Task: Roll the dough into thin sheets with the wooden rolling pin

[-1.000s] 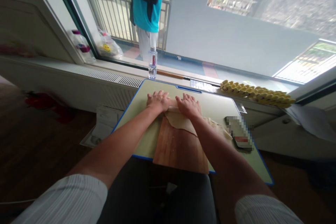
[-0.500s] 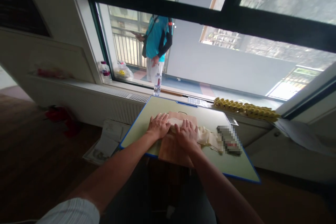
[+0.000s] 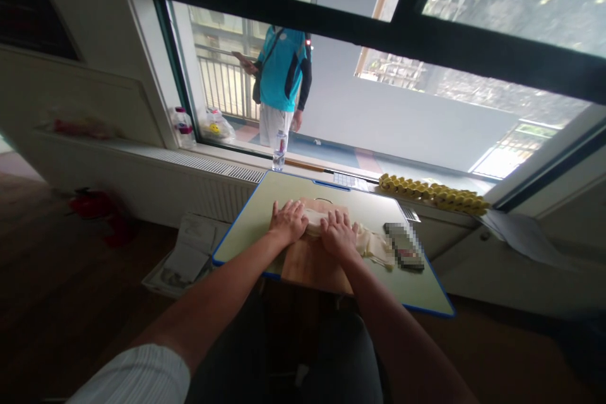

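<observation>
My left hand (image 3: 288, 222) and my right hand (image 3: 338, 235) lie palm down, side by side, fingers flat and slightly spread, on a pale rolled-up sheet (image 3: 313, 219). It looks like thin dough or cloth. The roll rests on a brown wooden board (image 3: 307, 264). A loose part of the pale sheet (image 3: 374, 245) trails off to the right of my right hand. The board sits on a pale green desk top with a blue rim (image 3: 246, 227).
A blurred-out flat object (image 3: 403, 246) lies right of the sheet. A water bottle (image 3: 279, 151) and a row of yellow pieces (image 3: 433, 194) stand on the window sill. A person in a teal shirt (image 3: 281, 69) stands outside. Papers (image 3: 187, 254) lie on the floor at left.
The view has tilted up, showing more of the window. My hands have drawn back toward me along the board with the roll under them.
</observation>
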### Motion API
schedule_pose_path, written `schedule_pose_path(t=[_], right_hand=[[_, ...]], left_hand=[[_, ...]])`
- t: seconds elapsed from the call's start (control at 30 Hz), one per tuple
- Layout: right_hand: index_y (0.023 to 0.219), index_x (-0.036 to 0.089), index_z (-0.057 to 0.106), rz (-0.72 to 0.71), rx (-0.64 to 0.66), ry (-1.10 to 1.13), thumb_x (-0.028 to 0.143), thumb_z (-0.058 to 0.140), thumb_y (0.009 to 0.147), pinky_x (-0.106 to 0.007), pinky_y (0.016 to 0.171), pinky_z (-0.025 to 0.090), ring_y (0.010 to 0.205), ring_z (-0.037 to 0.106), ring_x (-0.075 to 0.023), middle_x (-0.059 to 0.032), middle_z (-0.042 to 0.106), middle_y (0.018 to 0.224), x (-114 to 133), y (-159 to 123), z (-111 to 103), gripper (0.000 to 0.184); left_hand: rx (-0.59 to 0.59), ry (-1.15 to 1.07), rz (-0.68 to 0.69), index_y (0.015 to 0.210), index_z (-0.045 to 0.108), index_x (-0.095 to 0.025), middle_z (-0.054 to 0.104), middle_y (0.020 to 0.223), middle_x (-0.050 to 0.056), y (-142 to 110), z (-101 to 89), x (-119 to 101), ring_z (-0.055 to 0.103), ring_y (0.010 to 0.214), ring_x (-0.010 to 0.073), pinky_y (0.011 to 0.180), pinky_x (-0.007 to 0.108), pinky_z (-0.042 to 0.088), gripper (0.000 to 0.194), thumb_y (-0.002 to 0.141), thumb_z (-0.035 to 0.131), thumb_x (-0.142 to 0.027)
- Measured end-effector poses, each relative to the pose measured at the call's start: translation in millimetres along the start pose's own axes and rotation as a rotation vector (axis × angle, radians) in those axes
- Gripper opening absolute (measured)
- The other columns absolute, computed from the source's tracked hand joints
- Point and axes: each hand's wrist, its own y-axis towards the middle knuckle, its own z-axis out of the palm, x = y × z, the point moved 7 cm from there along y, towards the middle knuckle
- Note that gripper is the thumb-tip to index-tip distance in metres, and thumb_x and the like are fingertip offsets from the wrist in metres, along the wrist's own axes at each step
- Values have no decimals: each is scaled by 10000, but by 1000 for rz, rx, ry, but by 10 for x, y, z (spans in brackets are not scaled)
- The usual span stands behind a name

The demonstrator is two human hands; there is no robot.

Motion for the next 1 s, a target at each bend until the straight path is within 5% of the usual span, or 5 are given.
schedule_pose_path(t=[0.33, 0.6, 0.8, 1.0], right_hand=[[1665, 195, 445, 103, 33, 85, 497, 301, 1123, -612, 1297, 253, 1593, 356, -338, -126, 409, 1735, -197, 545, 31, 637], [1402, 197, 697, 82, -27, 104, 603, 357, 1115, -665, 1253, 235, 1423, 533, -349, -175, 647, 1518, -306, 1037, 22, 602], [1295, 166, 740, 78, -90, 103, 642, 342, 1113, -570, 1207, 314, 1306, 624, -344, -182, 740, 1363, -354, 1254, 2, 646], [1368, 225, 705, 22, 35, 62, 598, 286, 1136, -513, 1176, 370, 1335, 606, -331, -158, 706, 1427, -297, 1147, 37, 607]], left_hand=[[63, 13, -6, 1575, 569, -245, 508, 1689, 59, 653, 206, -29, 446, 1552, 308, 1324, 653, 192, 604, 1042, 324, -390], [262, 60, -78, 1607, 508, -263, 403, 1756, 65, 1133, 315, -11, 396, 1577, 329, 1273, 658, 283, 638, 1036, 305, -460], [275, 57, -146, 1520, 589, -270, 489, 1694, 110, 1296, 335, 17, 480, 1505, 353, 1217, 652, 362, 593, 1026, 323, -461], [270, 17, -142, 1559, 572, -311, 458, 1718, 98, 1197, 385, 47, 449, 1527, 402, 1235, 705, 304, 625, 1017, 331, -508]])
